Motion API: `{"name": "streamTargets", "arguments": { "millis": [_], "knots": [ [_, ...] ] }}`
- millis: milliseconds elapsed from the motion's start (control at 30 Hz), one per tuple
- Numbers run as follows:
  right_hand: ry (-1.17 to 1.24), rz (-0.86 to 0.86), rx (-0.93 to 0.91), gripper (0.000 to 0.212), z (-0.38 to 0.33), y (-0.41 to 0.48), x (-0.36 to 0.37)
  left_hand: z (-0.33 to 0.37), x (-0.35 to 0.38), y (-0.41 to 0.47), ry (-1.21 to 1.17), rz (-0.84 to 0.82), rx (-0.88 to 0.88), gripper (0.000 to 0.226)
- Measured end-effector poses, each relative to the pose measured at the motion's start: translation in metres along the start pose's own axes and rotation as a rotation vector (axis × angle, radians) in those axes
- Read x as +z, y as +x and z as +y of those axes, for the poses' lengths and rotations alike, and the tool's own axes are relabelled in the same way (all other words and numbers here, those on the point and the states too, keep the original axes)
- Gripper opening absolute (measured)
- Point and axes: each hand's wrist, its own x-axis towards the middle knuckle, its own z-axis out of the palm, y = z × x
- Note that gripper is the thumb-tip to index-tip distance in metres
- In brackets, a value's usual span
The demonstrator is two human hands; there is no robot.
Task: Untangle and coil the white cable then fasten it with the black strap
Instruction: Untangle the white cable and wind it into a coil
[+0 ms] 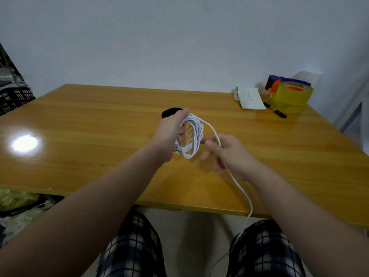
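Note:
My left hand (pixel 173 130) grips a coil of several loops of the white cable (pixel 194 136) above the middle of the wooden table (pixel 89 120). A plug end sticks out under that hand. My right hand (pixel 229 152) pinches the loose strand just right of the coil. From there the strand runs down over the table's front edge to my lap. The black strap (pixel 169 112) lies on the table just beyond my left hand, partly hidden by it.
At the back right of the table are a white notebook (pixel 251 98), a black pen (pixel 275 110) and a yellow tape roll in a blue and orange dispenser (pixel 289 92). Black crates (pixel 14 98) stand off the left edge. A wall rises behind the table.

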Motion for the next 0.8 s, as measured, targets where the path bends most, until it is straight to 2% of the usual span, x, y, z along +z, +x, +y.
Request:
{"name": "streamTargets", "arguments": {
  "millis": [133,300,367,433,500,567,633,800],
  "knots": [
    [-0.041,0.229,-0.171,0.02,0.004,0.006,-0.022,-0.002,-0.002,-0.008,0.118,-0.066,0.027,0.047],
    [-0.193,0.312,-0.304,0.027,0.014,0.013,-0.026,-0.003,0.006,-0.016,0.025,-0.262,0.015,0.057],
    [-0.232,0.35,-0.287,0.028,0.017,0.015,-0.022,0.0,0.009,-0.017,-0.047,-0.32,-0.009,0.049],
    [-0.218,0.311,-0.235,0.029,0.016,0.013,-0.016,0.002,0.008,-0.014,-0.147,-0.32,-0.023,0.034],
    [-0.195,0.15,-0.181,0.027,0.013,0.006,-0.012,0.005,0.003,-0.006,-0.253,-0.267,-0.005,0.03],
    [-0.181,-0.042,-0.066,0.04,0.009,-0.003,-0.011,0.008,-0.004,0.003,-0.317,-0.181,0.033,0.031],
    [-0.282,-0.156,-0.004,0.046,0.008,-0.01,-0.01,0.011,-0.014,0.011,-0.295,-0.111,0.058,0.025],
    [-0.709,-0.104,-0.124,0.042,0.003,-0.009,-0.006,0.009,-0.031,0.022,-0.118,-0.06,0.056,0.023]
  ]
}}
